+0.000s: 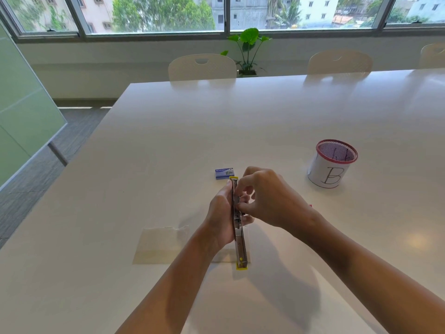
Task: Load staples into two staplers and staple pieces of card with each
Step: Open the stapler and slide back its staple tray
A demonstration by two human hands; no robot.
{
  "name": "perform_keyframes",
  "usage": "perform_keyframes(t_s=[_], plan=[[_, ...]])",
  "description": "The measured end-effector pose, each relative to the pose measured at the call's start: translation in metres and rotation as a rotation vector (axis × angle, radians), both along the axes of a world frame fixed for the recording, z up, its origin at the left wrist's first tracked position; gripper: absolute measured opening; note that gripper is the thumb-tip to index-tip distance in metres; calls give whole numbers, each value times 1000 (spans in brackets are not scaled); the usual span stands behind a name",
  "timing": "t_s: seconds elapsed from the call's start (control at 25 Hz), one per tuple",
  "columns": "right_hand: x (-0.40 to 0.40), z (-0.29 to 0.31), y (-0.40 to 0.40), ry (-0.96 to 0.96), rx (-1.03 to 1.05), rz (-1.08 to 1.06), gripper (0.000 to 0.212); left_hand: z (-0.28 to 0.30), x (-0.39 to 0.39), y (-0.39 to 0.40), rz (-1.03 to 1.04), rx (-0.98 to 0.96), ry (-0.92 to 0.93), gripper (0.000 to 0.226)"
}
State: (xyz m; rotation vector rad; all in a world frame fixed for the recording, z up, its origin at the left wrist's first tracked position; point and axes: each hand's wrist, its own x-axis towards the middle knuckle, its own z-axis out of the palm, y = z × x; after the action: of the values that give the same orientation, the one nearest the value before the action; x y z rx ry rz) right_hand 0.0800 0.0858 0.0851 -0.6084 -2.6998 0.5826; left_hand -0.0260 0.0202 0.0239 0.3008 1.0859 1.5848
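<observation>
A yellow stapler [240,247] is swung fully open, its metal staple channel facing up and pointing away from me. My left hand [222,220] grips it from the left side around its middle. My right hand [262,201] is over the channel with fingertips pinched at the metal rail; whether staples are between the fingers is hidden. A small blue staple box [224,173] lies on the table just beyond the stapler's far tip. A pale piece of card [161,244] lies flat to the left of my left wrist. Part of another card [224,257] shows under the stapler.
A red mesh pen cup [332,165] wrapped in white paper marked "B" stands at the right. The white table [240,121] stretches far ahead; white chairs [202,67] and a potted plant [248,51] stand beyond its far edge. The table's left edge drops to grey floor.
</observation>
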Motion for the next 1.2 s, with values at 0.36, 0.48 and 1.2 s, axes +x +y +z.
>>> perform_keyframes(t_s=[0.36, 0.48, 1.2], plan=[[8, -6, 14, 130, -198, 78, 12, 1, 1, 4, -15, -6, 54, 57], [14, -7, 19, 234, -316, 19, 13, 0, 4, 7, 4, -20, 22, 55], [98, -10, 132, 336, 102, -657, 21, -1, 33, 20, -7, -23, -79, 38]])
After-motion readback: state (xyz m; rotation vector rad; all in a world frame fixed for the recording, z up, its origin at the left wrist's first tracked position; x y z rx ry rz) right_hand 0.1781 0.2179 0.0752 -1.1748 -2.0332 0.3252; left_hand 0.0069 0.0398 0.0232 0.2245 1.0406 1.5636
